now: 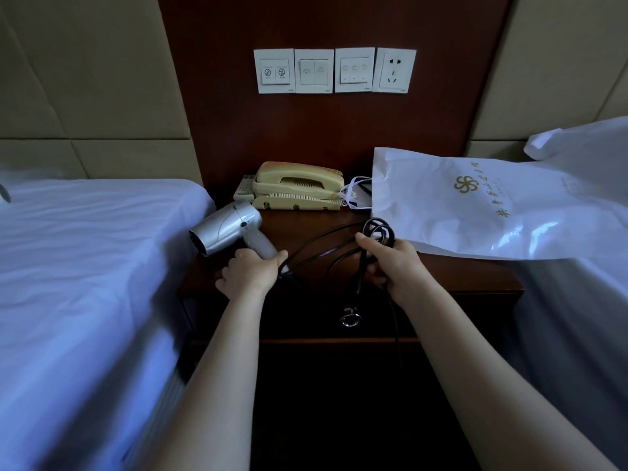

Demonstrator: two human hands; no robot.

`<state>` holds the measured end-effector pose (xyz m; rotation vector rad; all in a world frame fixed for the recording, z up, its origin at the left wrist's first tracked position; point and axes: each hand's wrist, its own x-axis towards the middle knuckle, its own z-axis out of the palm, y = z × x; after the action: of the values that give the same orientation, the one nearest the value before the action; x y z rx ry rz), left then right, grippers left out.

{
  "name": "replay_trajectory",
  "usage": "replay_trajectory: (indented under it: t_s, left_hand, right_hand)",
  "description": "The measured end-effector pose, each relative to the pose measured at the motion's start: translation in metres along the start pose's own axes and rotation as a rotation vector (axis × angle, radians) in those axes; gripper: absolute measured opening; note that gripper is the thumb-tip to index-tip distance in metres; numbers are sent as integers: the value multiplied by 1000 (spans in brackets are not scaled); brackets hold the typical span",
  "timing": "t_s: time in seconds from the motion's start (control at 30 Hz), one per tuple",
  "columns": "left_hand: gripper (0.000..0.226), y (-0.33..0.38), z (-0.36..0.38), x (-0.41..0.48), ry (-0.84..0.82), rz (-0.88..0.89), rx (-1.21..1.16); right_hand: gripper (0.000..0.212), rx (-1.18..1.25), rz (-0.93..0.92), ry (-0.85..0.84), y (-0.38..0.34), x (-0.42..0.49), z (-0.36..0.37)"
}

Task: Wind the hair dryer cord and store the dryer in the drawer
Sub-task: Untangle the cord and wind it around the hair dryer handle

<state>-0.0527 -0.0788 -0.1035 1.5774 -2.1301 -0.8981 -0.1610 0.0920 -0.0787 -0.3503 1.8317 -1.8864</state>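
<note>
A white-sheeted bed point(85, 266) fills the left of the frame, and a second bed's sheet point(564, 328) falls down the right edge. A white plastic bag point(475, 212) with a gold emblem lies right of centre, spilling onto the dark wooden nightstand point(475, 275) between the beds. At the back of the nightstand sits a beige telephone point(299, 186). The silver hair dryer point(227, 229) lies at centre left on the nightstand's front left corner, nozzle toward the left bed. The left hand point(249, 270) grips its handle. The right hand point(394, 263) holds several loops of the black cord point(379, 229), fingers curled round them. Below, the drawer point(299, 321) is closed, its ring pull point(350, 317) hanging.
</note>
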Motion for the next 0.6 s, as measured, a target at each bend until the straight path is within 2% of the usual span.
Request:
replay_trajectory:
  t_s: [0.1, 0.2, 0.27, 0.37, 0.5, 0.6]
  left_hand:
    - [79, 4, 6, 1, 77, 6, 139]
    - [60, 2, 5, 6, 71, 39, 139]
    - [43, -3, -2, 8, 57, 62, 37]
    - [30, -14, -12, 9, -17, 114, -188]
    - [20, -25, -28, -3, -174, 193, -556]
    - [20, -29, -47, -17, -162, 328, -489]
  right_hand:
    - [21, 0, 12, 14, 3, 0, -7]
    - [18, 86, 8, 69, 5, 1, -9]
    - [17, 222, -6, 125, 3, 3, -7]
    - [18, 398, -29, 191, -1, 5, -6]
    - [20, 457, -68, 242, -5, 0, -5]
    - [12, 558, -94, 208, -9, -7, -3]
